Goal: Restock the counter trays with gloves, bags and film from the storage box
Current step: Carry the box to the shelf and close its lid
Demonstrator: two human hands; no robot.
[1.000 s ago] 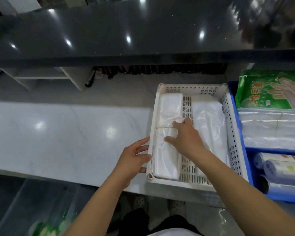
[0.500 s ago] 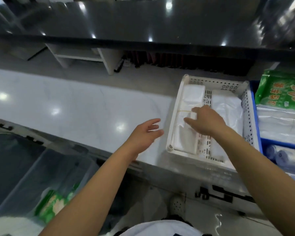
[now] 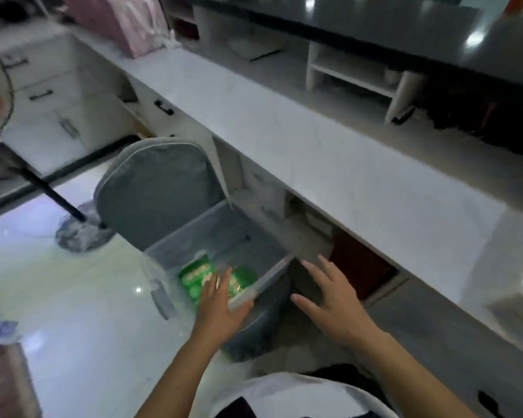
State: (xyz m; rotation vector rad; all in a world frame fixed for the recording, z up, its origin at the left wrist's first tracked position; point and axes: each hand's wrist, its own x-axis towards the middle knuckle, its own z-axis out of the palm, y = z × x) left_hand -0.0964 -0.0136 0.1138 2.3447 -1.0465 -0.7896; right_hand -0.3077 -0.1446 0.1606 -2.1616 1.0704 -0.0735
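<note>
A clear plastic storage box [image 3: 191, 233] stands on the floor below the counter. Inside it lie green packs of gloves [image 3: 198, 277], blurred by motion. My left hand [image 3: 221, 306] is spread open over the box's near rim, its fingertips just above the green packs. My right hand [image 3: 332, 300] hovers open to the right of the box, holding nothing. The counter trays are out of view.
A grey padded chair [image 3: 154, 188] stands right behind the box. The white marble counter [image 3: 344, 164] runs diagonally at the right, with cubbies beneath. A fan's pole and base [image 3: 82, 230] stand on the glossy floor to the left. Pink bags [image 3: 118, 19] sit far back.
My view has swung left and down from the white tray to the storage box. My right hand left the bag bundle in the tray; both hands now reach toward the box.
</note>
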